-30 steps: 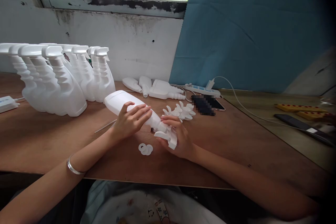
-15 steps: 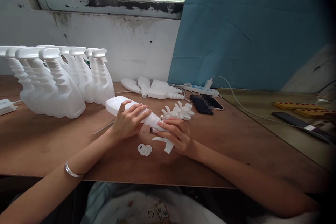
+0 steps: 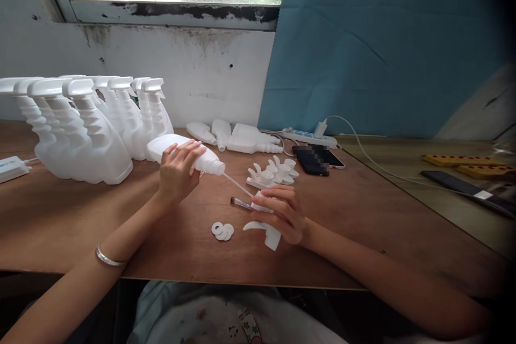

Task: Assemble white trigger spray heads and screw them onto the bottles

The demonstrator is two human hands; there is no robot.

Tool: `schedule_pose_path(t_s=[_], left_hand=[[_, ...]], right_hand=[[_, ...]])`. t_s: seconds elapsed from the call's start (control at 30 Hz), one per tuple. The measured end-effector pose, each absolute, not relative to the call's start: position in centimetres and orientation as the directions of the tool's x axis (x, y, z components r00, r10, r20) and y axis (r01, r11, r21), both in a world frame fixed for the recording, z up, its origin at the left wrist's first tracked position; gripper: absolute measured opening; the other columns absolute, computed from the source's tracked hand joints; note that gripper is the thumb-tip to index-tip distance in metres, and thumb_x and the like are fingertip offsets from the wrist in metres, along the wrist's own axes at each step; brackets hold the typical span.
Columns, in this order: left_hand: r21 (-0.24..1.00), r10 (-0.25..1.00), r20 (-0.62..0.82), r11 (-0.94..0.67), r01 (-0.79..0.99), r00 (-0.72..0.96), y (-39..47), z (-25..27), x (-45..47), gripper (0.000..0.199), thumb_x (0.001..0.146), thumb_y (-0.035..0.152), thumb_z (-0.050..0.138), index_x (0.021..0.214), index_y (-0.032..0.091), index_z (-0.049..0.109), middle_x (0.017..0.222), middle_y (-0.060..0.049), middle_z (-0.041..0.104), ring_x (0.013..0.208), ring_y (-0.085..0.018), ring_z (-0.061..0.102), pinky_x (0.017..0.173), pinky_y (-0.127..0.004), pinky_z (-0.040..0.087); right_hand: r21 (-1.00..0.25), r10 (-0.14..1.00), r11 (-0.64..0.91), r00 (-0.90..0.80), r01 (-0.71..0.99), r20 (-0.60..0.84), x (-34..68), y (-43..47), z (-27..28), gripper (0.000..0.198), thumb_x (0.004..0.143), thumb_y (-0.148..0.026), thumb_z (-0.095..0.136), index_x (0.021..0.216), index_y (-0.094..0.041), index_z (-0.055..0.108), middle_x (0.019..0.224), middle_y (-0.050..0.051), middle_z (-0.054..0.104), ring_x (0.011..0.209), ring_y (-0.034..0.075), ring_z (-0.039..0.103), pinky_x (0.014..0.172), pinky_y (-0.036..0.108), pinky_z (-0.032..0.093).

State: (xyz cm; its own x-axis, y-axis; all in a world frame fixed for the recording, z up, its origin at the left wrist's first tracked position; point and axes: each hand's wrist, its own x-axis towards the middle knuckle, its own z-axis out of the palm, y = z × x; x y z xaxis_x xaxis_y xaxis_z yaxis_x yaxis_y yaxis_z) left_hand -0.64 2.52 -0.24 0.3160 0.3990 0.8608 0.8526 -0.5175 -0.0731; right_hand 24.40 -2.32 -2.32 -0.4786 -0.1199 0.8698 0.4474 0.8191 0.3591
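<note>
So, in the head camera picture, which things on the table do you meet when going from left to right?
Standing spray bottles → bottle in the left hand → washers → trigger head in the right hand → phone → yellow blocks.

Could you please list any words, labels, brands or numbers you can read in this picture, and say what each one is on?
None can be read.
Spray bottles: plain white, no label.
Bottle in the left hand: no print.
Spray head in the right hand: no marking.
Phone: screen blurred out.
Power strip: markings too small.
</note>
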Motion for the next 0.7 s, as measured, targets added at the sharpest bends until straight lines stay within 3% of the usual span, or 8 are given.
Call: schedule_pose_path(t_s=[0.17, 0.23, 0.33, 0.4, 0.47, 0.6, 0.7], left_hand=[[0.003, 0.314, 0.938, -0.434, 0.901, 0.149, 2.6, 0.7, -1.8, 0.035, 0.077, 0.013, 0.047, 0.109, 0.025, 0.050, 0.115, -0.006, 0.060, 0.113, -0.023, 0.051, 0.097, -0.044, 0.029], [0.050, 0.291, 0.954, -0.407, 0.912, 0.077, 2.7, 0.9, -2.1, 0.033, 0.077, 0.017, 0.049, 0.109, 0.026, 0.050, 0.114, -0.006, 0.060, 0.110, -0.025, 0.052, 0.094, -0.045, 0.029], [0.105, 0.282, 0.959, -0.369, 0.924, 0.004, 2.7, 0.9, -2.2, 0.031, 0.077, 0.021, 0.051, 0.108, 0.026, 0.050, 0.112, -0.006, 0.059, 0.105, -0.026, 0.053, 0.090, -0.045, 0.031], [0.113, 0.303, 0.953, -0.358, 0.927, 0.001, 2.6, 0.8, -2.0, 0.030, 0.077, 0.021, 0.051, 0.107, 0.026, 0.050, 0.111, -0.006, 0.060, 0.102, -0.026, 0.053, 0.088, -0.044, 0.032], [0.109, 0.333, 0.943, -0.359, 0.927, 0.018, 2.6, 0.7, -1.8, 0.030, 0.077, 0.022, 0.051, 0.107, 0.025, 0.050, 0.110, -0.006, 0.060, 0.100, -0.026, 0.054, 0.085, -0.043, 0.033], [0.088, 0.346, 0.937, -0.364, 0.927, 0.047, 2.8, 0.5, -1.8, 0.030, 0.077, 0.024, 0.052, 0.107, 0.024, 0.048, 0.105, -0.006, 0.061, 0.096, -0.025, 0.055, 0.083, -0.041, 0.034], [0.044, 0.323, 0.943, -0.370, 0.928, 0.083, 2.8, 0.4, -1.8, 0.028, 0.078, 0.030, 0.054, 0.104, 0.025, 0.048, 0.098, -0.005, 0.063, 0.090, -0.025, 0.057, 0.080, -0.040, 0.036]], right_hand=[[0.213, -0.027, 0.894, -0.428, 0.394, 0.904, 24.7, -2.6, -2.2, 0.013, 0.076, -0.017, 0.061, 0.084, -0.026, 0.055, 0.093, 0.003, 0.062, 0.086, 0.019, 0.057, 0.065, 0.033, 0.053], [0.053, 0.073, 0.933, -0.332, 0.356, 0.941, 24.8, -2.3, -2.2, 0.021, 0.072, -0.015, 0.064, 0.087, -0.025, 0.052, 0.093, 0.004, 0.059, 0.083, 0.018, 0.058, 0.067, 0.034, 0.052], [-0.279, 0.312, 0.925, -0.097, 0.260, 0.945, 25.1, -1.1, -2.1, 0.022, 0.070, -0.015, 0.063, 0.086, -0.023, 0.050, 0.092, 0.004, 0.057, 0.082, 0.018, 0.057, 0.069, 0.035, 0.048], [-0.462, 0.457, 0.875, 0.066, 0.147, 0.887, 25.7, 0.2, -1.7, 0.018, 0.071, -0.019, 0.062, 0.084, -0.023, 0.050, 0.088, 0.003, 0.058, 0.081, 0.018, 0.057, 0.068, 0.034, 0.046], [-0.565, 0.553, 0.825, 0.180, 0.017, 0.814, 26.5, 1.7, -1.2, 0.016, 0.070, -0.023, 0.061, 0.082, -0.023, 0.051, 0.083, 0.002, 0.060, 0.076, 0.018, 0.057, 0.064, 0.032, 0.045], [-0.707, 0.749, 0.662, 0.214, -0.248, 0.627, 28.2, 4.1, -0.4, 0.016, 0.067, -0.027, 0.060, 0.079, -0.022, 0.052, 0.072, 0.000, 0.063, 0.052, 0.014, 0.055, 0.049, 0.029, 0.042], [-0.748, 0.839, 0.544, 0.215, -0.381, 0.500, 29.6, 5.6, -0.7, 0.018, 0.064, -0.031, 0.061, 0.076, -0.021, 0.050, 0.063, -0.001, 0.062, 0.048, 0.013, 0.055, 0.045, 0.027, 0.042]])
